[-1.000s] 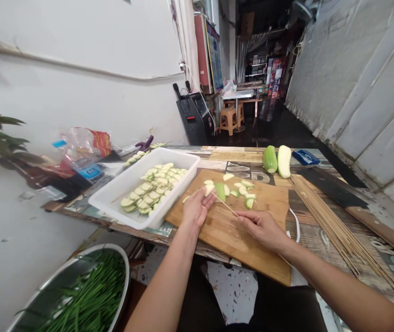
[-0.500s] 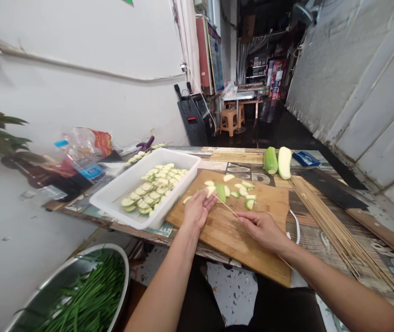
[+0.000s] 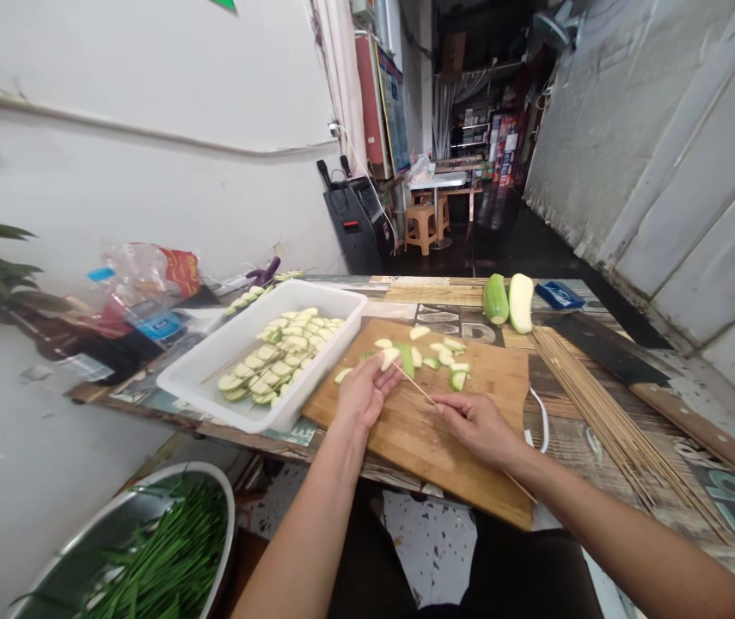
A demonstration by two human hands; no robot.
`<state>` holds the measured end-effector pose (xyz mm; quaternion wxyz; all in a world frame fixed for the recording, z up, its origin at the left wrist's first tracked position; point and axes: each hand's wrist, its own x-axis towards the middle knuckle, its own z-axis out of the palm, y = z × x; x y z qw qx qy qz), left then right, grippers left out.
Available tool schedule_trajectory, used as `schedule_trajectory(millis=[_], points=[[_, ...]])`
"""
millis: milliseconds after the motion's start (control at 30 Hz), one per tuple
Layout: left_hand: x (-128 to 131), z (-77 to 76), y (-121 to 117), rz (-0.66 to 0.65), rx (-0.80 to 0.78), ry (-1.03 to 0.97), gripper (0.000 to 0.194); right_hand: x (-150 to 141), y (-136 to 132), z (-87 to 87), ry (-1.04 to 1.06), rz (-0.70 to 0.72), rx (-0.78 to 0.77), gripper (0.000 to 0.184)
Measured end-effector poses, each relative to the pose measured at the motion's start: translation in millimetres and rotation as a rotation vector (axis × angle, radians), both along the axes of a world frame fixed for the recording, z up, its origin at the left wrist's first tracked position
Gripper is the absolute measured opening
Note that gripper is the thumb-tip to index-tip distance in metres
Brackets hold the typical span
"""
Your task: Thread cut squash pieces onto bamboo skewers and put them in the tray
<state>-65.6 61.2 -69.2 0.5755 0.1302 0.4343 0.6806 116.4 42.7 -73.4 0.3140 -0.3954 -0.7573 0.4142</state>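
Observation:
My left hand [image 3: 362, 394] is over the wooden cutting board [image 3: 425, 447], its fingers closed on a pale zucchini slice [image 3: 388, 356]. In my right hand [image 3: 475, 425] a thin bamboo skewer [image 3: 413, 382] is pinched, its tip pointing up and left to the slice. Whether the tip has gone into the slice is hard to see. Several loose zucchini pieces [image 3: 459, 376] lie on the far half of the board. Left of it, a white plastic tray [image 3: 216, 408] holds several rows of skewered zucchini slices [image 3: 277, 361].
Right of the board lie a bundle of bamboo skewers [image 3: 590, 404] and a large knife [image 3: 612, 348]. Two zucchini pieces [image 3: 521, 303] and a blue tray [image 3: 559, 295] sit behind. A metal basin [image 3: 230, 516] of green stalks stands lower left; a plastic bottle [image 3: 154, 320] is by the wall.
The view has shifted slightly, so the scene sits a little further left. Both hands keep nearly the same pose, with the slice and skewer still held.

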Motion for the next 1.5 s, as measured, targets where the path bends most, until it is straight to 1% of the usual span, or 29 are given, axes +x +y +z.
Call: schedule_trajectory(millis=[100,233,433,533,700,900,1133,1500], points=[[6.7,2.3,3.2,-0.006,-0.020,-0.088,0.011,-0.3,0.1,-1.8,0.006,0.002,0.016,0.032],[15.1,4.4,6.1,-0.007,-0.004,-0.099,0.015,0.2,-1.6,0.5,-0.007,0.010,0.061,0.030],[19.4,3.9,9.5,0.073,0.027,-0.108,0.007,-1.1,-3.6,2.0,-0.024,0.012,0.097,0.029],[22.2,3.6,10.4,0.088,0.039,-0.114,0.006,-0.9,-4.5,1.2,-0.018,0.000,0.116,0.028],[26.0,2.9,9.7,0.081,0.044,-0.117,0.007,-0.2,-5.1,-0.9,-0.030,-0.017,0.122,0.028],[26.9,-2.1,8.5,0.069,0.068,-0.093,0.006,-0.4,-5.0,-0.9,-0.043,-0.022,0.123,0.028],[29.5,-6.8,8.7,0.059,0.049,-0.089,0.007,-1.0,-3.8,-2.6,-0.041,-0.031,0.115,0.028],[32.4,-2.9,6.8,0.030,0.049,-0.048,0.005,-2.8,-1.0,-7.1,-0.026,-0.052,0.069,0.029]])
